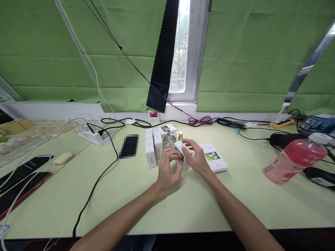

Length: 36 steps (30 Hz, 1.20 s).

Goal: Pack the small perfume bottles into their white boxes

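Both hands, left hand [169, 170] and right hand [195, 158], fingers clamped on small white carton [182, 153]: light, crushable card; grip flat faces. Glass bottle [169, 140] at 11 o'clock, fragile.

Left arm: I see it bare, coming in from the lower left and going up toward the middle of the view.
Left wrist: almost straight, only a little bent inward.
Left hand [169, 167]: back of the hand faces me, fingers curled, thumb turned toward the other hand.
Right arm: bare too, it comes from the lower right and goes diagonally up to the middle.
Right wrist: bent a little to the left.
Right hand [195, 157]: fingers bent and a little spread, fingertips pointing to the left.
Hands together: very close, fingertips almost touching; I cannot tell if they really touch.
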Each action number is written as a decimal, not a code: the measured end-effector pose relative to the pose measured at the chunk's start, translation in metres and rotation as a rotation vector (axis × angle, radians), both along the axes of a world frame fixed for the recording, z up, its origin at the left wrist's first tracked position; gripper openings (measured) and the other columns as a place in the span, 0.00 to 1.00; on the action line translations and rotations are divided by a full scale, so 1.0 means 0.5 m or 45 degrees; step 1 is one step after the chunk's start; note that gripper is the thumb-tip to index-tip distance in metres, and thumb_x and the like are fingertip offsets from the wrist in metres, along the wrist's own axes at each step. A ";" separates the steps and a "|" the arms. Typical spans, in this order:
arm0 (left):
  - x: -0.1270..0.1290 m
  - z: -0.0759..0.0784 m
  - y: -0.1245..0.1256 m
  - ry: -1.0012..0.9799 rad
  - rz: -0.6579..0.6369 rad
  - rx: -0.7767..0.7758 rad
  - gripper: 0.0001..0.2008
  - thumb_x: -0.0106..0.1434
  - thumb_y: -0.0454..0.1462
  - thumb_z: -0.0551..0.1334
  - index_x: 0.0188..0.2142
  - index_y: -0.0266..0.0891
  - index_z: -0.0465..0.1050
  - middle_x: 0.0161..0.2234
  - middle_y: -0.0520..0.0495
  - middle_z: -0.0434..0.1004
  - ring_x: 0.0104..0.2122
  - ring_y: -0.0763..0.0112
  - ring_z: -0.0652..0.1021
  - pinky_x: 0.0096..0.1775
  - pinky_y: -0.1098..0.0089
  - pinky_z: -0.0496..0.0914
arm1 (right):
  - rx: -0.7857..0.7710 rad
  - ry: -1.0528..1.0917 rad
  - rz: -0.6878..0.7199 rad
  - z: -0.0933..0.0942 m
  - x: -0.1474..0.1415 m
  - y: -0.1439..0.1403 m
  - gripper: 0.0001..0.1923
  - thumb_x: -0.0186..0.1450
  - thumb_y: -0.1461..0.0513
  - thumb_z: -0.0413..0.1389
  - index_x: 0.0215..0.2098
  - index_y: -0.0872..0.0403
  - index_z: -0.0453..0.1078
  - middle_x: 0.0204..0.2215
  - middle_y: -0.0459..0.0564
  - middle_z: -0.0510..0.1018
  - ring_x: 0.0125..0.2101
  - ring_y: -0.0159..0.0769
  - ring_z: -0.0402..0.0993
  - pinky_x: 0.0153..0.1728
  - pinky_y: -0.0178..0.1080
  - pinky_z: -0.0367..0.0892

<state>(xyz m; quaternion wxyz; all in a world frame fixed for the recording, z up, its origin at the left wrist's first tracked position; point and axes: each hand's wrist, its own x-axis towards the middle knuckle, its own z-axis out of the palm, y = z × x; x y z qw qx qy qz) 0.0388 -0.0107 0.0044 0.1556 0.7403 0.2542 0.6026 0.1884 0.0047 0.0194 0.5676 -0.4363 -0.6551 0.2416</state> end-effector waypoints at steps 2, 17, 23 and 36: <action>-0.003 0.000 0.001 -0.004 0.065 0.030 0.16 0.63 0.26 0.57 0.48 0.43 0.66 0.44 0.45 0.66 0.42 0.67 0.75 0.39 0.64 0.79 | 0.053 -0.086 -0.002 0.000 -0.004 -0.006 0.20 0.67 0.53 0.58 0.54 0.53 0.70 0.50 0.56 0.78 0.48 0.44 0.75 0.48 0.44 0.68; -0.001 0.003 -0.010 0.114 0.210 0.175 0.12 0.63 0.26 0.57 0.43 0.42 0.66 0.39 0.46 0.69 0.37 0.68 0.75 0.35 0.66 0.74 | 0.055 0.030 0.003 -0.020 -0.020 -0.012 0.16 0.70 0.54 0.55 0.52 0.46 0.78 0.52 0.52 0.81 0.51 0.48 0.77 0.47 0.47 0.72; -0.001 0.006 -0.011 0.115 0.164 0.192 0.14 0.62 0.24 0.57 0.42 0.42 0.69 0.38 0.47 0.69 0.37 0.68 0.74 0.35 0.67 0.75 | 0.100 -0.066 0.070 -0.021 -0.012 -0.009 0.19 0.66 0.56 0.60 0.55 0.47 0.76 0.55 0.54 0.79 0.54 0.49 0.76 0.54 0.50 0.70; 0.004 0.010 -0.019 0.144 0.092 0.260 0.11 0.62 0.24 0.56 0.34 0.42 0.70 0.34 0.48 0.71 0.31 0.70 0.74 0.27 0.71 0.71 | 0.070 -0.304 -0.024 -0.022 -0.010 -0.012 0.24 0.67 0.55 0.57 0.61 0.45 0.72 0.41 0.53 0.82 0.34 0.44 0.76 0.38 0.44 0.69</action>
